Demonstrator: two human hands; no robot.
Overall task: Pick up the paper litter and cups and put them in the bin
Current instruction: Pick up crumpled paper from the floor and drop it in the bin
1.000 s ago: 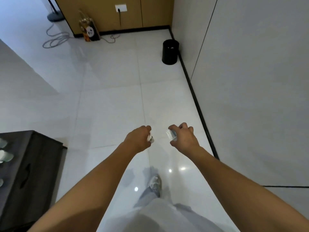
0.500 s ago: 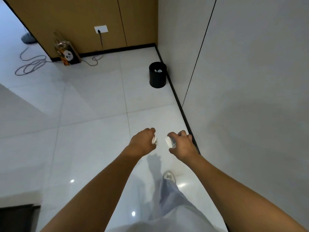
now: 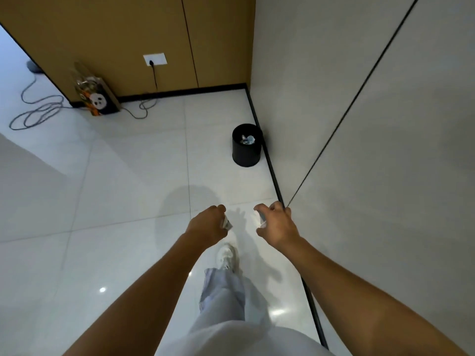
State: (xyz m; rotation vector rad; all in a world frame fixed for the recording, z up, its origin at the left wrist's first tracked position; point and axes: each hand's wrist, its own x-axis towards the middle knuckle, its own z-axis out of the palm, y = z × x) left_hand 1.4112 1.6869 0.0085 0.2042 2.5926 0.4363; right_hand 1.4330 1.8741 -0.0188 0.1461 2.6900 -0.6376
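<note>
Both arms are held out in front at about the same height, each hand carrying a small item, which reads as a carry toward the disposal point rather than a pick-up. The left hand (image 3: 205, 224) has its fingers curled round a crumpled piece of paper (image 3: 227, 223), of which only a pale edge protrudes at the thumb side. The right hand (image 3: 276, 226) pinches a small pale cup (image 3: 260, 219) between thumb and fingers; most of it is hidden by the hand, so its condition cannot be judged. Each grip is therefore closed on its own item, and the two items sit just apart from one another, between the hands. The bin (image 3: 247, 145), black and round, stands on the floor (image 3: 123, 191) ahead and slightly right, close against the skirting of the wall (image 3: 372, 124). It is open-topped and already contains some pale litter. It lies well apart from both hands, so neither item is yet above the opening. One shoe (image 3: 226, 255) is forward, consistent with a step toward the bin. In my judgement, release is premature here.
</note>
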